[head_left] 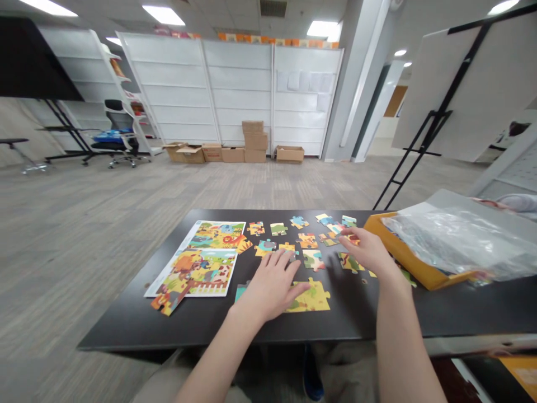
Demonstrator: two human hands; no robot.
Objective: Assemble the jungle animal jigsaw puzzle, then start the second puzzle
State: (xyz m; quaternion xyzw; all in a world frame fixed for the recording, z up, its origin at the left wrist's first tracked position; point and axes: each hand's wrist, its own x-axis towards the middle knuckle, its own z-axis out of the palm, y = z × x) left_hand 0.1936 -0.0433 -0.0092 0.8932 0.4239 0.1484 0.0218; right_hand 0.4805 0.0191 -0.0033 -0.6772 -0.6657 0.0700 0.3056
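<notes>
1. Near middle: a few yellow puzzle pieces [316, 296] look joined on the black worktop [138, 330]. The left hand [271, 282] is over them, fingers spread wide.
2. Left: a picture sheet [213, 268].
3. Right: the right hand [369, 252], fingers bent; can't tell if holding.
4. Farther: many loose puzzle pieces [307, 240], seemingly not joined yet.
5. No readable words.

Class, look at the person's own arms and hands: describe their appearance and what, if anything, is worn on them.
The left grip and right grip are human hands, ungloved, with no rings discernible. The left forearm and right forearm taper towards the wrists, with no sleeve, watch or bracelet visible.
</notes>
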